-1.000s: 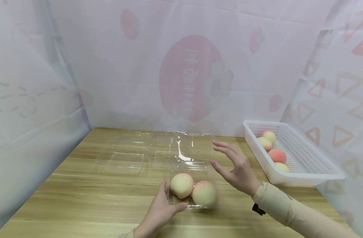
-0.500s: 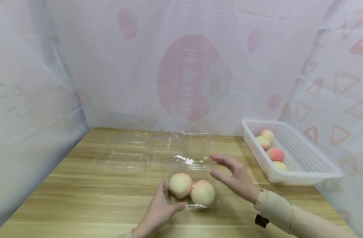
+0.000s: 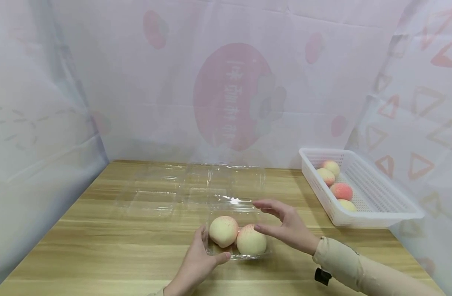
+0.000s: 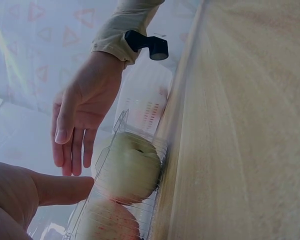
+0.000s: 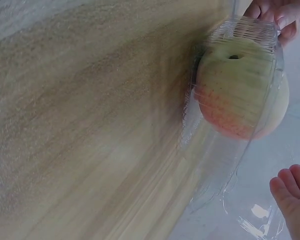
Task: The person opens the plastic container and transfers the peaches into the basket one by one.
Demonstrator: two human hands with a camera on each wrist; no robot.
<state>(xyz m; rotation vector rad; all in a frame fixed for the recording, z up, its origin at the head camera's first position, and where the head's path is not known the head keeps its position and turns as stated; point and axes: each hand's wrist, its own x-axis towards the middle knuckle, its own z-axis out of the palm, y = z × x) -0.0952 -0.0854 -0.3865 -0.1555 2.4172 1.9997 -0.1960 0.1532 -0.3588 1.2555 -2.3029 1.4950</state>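
A clear plastic clamshell box [image 3: 234, 255] stands on the table with its lid [image 3: 244, 181] laid back. Inside it sit a left peach [image 3: 223, 231] and a right peach [image 3: 251, 239], side by side at the front. My left hand [image 3: 198, 260] holds the box's front left corner, its thumb at the front rim and its fingers along the left side. Over the box's right side hovers my right hand [image 3: 286, 226], fingers extended and thumb apart, with nothing in it. In the left wrist view the right hand [image 4: 85, 115] appears apart from the peach [image 4: 127, 167].
Another clear box [image 3: 151, 201] lies open to the left, and clear plastic [image 3: 196, 181] stands between it and the lid. At the right, a white perforated basket [image 3: 381, 220] holds several peaches [image 3: 341, 192]. Printed cloth [image 3: 155, 102] walls in the table [image 3: 100, 246].
My right hand has come down and leftward, from beside the lid to over the right peach. My left hand keeps its hold on the box corner, and the peaches stay in place.
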